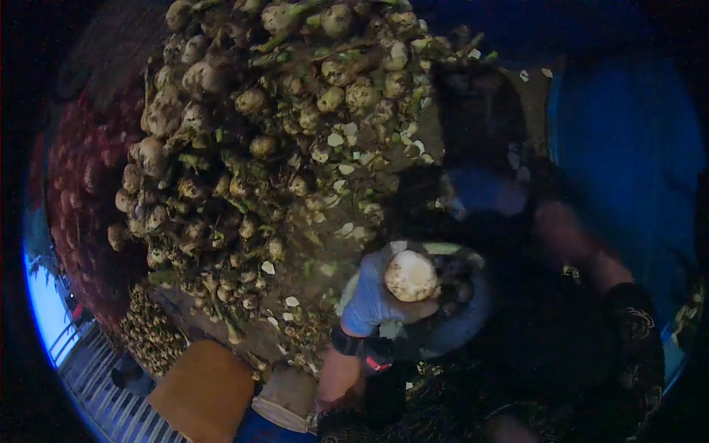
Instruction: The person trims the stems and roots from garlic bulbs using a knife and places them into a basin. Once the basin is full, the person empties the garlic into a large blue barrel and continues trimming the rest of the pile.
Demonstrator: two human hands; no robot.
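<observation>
Gloved left hand (377,299) gripping one pale round root vegetable (410,275), lower centre of the frame.

Item: the vegetable, trimmed face up, was clasped in the blue-gloved left hand just right of the frame's middle, below the big heap. Right hand (473,196): dim and blurred in shadow at centre right, above the vegetable; whether it was open or closed could not be told. Heap of knobbly root vegetables (251,125) with green stalks filled the upper left and centre. Pale cut slices (343,168) lay scattered along its lower right edge. Brown board (203,391) at lower left.
</observation>
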